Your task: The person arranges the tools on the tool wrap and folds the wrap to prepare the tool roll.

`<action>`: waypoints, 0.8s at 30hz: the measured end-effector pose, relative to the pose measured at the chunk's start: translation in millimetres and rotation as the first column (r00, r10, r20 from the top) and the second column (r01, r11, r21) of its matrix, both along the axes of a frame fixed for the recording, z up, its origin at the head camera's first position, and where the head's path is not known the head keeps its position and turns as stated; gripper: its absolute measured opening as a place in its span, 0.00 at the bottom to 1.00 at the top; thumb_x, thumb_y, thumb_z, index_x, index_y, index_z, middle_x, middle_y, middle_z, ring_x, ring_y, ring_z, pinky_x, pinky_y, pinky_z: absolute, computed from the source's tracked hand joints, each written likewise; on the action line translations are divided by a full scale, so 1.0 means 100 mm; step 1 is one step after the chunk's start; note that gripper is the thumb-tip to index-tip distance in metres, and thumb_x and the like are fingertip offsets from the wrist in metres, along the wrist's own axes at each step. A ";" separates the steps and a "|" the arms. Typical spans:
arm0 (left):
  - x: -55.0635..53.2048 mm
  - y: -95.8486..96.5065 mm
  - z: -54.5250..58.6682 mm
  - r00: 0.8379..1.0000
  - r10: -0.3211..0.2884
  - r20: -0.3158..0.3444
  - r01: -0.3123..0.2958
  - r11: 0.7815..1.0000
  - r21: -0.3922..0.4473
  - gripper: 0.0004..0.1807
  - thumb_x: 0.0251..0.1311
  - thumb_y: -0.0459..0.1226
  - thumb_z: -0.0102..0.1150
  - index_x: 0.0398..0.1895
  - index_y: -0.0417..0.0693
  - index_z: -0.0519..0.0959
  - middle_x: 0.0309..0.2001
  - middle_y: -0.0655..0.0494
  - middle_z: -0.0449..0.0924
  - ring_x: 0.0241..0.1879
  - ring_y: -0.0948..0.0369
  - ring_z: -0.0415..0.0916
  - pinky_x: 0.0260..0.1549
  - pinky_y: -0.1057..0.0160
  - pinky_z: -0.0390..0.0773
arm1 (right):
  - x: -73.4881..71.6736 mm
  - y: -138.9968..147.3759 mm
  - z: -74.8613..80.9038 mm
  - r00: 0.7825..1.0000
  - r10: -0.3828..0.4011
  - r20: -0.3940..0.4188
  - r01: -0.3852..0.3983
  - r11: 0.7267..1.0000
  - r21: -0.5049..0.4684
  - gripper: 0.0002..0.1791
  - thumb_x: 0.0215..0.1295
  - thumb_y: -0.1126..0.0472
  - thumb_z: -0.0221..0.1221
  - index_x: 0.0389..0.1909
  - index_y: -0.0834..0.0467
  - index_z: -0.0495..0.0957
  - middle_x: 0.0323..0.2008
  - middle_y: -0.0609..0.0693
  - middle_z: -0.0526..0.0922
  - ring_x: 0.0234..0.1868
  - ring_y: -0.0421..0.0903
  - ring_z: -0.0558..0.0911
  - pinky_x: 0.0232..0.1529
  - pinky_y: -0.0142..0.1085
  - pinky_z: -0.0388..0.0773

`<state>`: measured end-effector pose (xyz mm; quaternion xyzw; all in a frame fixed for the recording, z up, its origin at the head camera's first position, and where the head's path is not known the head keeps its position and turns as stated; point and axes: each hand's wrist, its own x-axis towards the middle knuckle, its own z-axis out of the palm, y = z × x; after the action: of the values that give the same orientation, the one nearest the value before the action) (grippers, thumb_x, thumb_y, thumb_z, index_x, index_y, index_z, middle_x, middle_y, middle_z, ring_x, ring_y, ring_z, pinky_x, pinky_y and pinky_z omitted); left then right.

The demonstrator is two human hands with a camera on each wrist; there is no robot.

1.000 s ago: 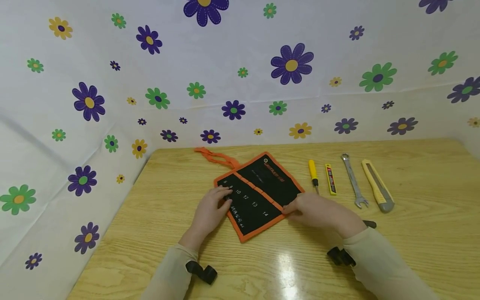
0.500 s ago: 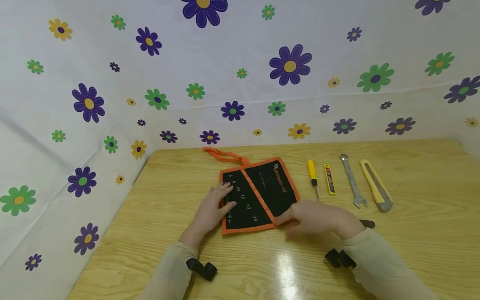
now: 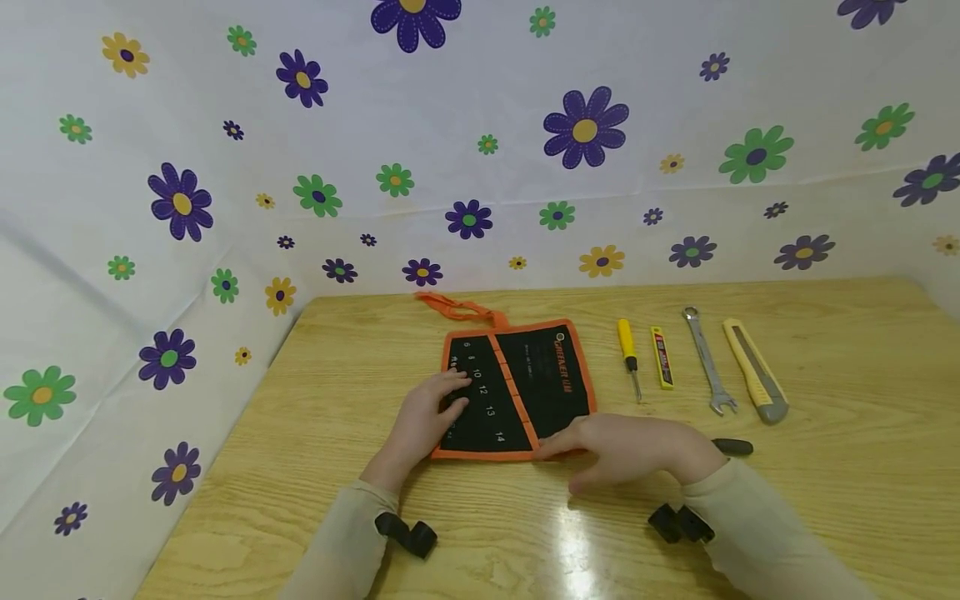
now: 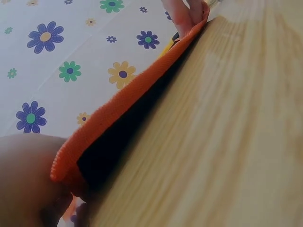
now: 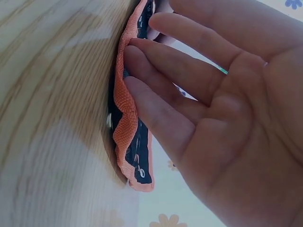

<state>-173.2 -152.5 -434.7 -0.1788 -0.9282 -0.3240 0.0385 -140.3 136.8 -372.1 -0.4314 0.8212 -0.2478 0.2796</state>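
A black fabric tool pouch (image 3: pixel 487 400) with orange trim and printed size numbers lies flat on the table. Its orange tie strap (image 3: pixel 461 308) trails off the far side. On the pouch's left part, my left hand (image 3: pixel 423 417) rests with relaxed fingers spread over the cloth. In the left wrist view, the near orange edge (image 4: pixel 113 111) stands slightly raised from the wood. At the near right side, my right hand (image 3: pixel 626 450) touches the trim with its fingertips. The right wrist view shows that palm (image 5: pixel 251 118) with nearly straight fingers against the wavy orange edge.
To the right of the pouch lie a yellow-handled screwdriver (image 3: pixel 627 350), a small yellow blade case (image 3: pixel 662 357), a combination wrench (image 3: pixel 705 357) and a yellow utility knife (image 3: pixel 753 371). A dark handle (image 3: pixel 735 447) shows partly behind the right wrist. A flowered cloth (image 3: pixel 480 175) hangs behind the table.
The pouch has turned clockwise, so its near edge now runs nearly level. My right hand has moved left and nearer with the corner, and its fingers have loosened. The left hand stays on the pouch.
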 end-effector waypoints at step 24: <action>0.27 -0.11 0.02 0.988 -0.107 0.112 0.069 0.952 0.299 0.24 0.65 0.40 0.58 0.64 0.48 0.72 0.68 0.52 0.63 0.70 0.54 0.54 0.66 0.46 0.54 | -0.20 0.56 0.21 0.907 -0.377 -0.188 0.353 0.924 -0.149 0.24 0.66 0.58 0.60 0.61 0.63 0.73 0.53 0.58 0.79 0.52 0.56 0.78 0.49 0.52 0.75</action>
<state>-146.2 -163.4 -432.6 -0.1914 -0.8613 -0.4706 -0.0089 -160.4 192.6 -350.9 -0.3091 0.8975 -0.2933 0.1142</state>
